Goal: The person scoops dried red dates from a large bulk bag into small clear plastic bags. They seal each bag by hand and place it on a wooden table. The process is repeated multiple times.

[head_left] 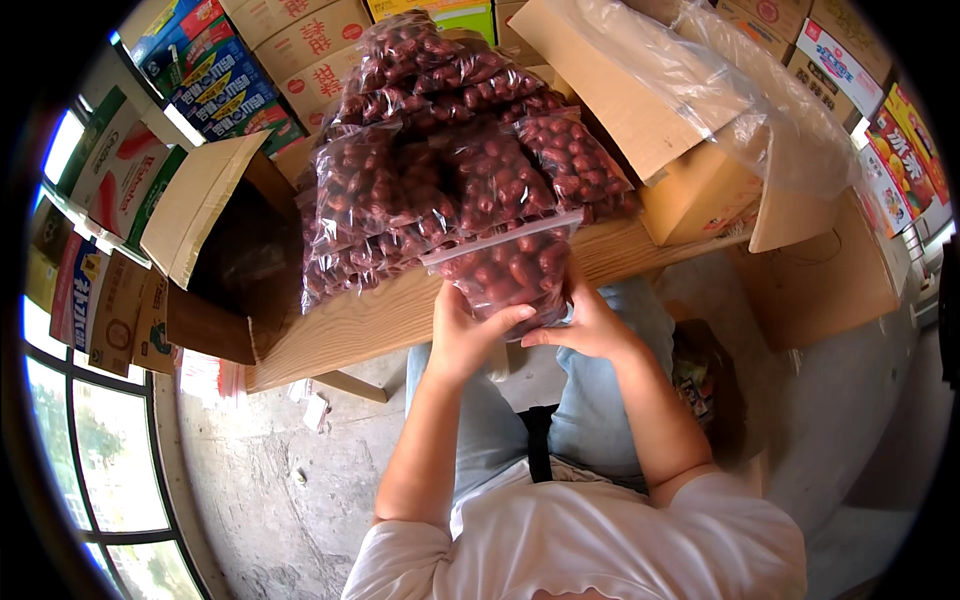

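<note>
Between my two hands is a clear zip bag of red dates (pixel 510 270), upright at the front edge of the wooden bench. My left hand (pixel 468 330) grips its lower left side, thumb across the front. On the other side my right hand (pixel 592 318) holds the lower right, its thumb pointing inward toward the left one. Both hands' fingers curl behind the bag, partly hidden. Just beyond it rises a heap of similar filled bags (pixel 430 160), stacked several layers high.
The wooden bench (pixel 340 335) carries the heap. An open cardboard box (pixel 215 240) stands at its left, and another box (pixel 700 190) with a plastic liner (pixel 760 90) at the right. Stacked cartons (pixel 310 60) line the back. Scraps (pixel 316 412) lie on the concrete floor.
</note>
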{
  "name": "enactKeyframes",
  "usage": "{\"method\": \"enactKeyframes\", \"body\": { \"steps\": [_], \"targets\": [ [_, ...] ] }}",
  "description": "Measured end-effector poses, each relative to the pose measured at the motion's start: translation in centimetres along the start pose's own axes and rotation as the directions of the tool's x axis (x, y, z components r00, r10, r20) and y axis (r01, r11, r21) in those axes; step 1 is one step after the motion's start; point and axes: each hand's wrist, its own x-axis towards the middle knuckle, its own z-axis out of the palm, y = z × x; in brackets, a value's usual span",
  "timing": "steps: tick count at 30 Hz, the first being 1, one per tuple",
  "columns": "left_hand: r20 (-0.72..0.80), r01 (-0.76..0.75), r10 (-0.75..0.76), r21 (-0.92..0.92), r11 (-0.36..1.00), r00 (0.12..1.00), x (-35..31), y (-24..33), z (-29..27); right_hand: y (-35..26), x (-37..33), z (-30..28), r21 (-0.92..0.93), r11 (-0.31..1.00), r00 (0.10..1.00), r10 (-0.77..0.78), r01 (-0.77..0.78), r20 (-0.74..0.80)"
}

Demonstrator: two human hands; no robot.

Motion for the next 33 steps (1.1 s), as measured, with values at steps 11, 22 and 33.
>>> {"method": "enactKeyframes", "body": {
  "steps": [11, 22, 33],
  "targets": [
    [-0.061, -0.344, 0.442, 0.537, 0.770, 0.895, -0.6, 4.0, -2.5, 3.0, -1.4, 0.9, 0.215, 0.975, 0.997, 0.065, -0.054, -0.042],
    [-0.158, -0.230, 0.383, 0.576, 0.784, 0.910, -1.4, 4.5, -3.8, 2.4, -1.5, 1.1, 0.205, 0.974, 0.995, 0.087, -0.095, 0.044],
    [-0.262, -0.183, 0.339, 0.479, 0.859, 0.904, -3.0, 7.4, -5.8, -6.6, 6.4, -0.9, 0.352, 0.917, 0.975, 0.218, -0.189, -0.045]
  ]
}}
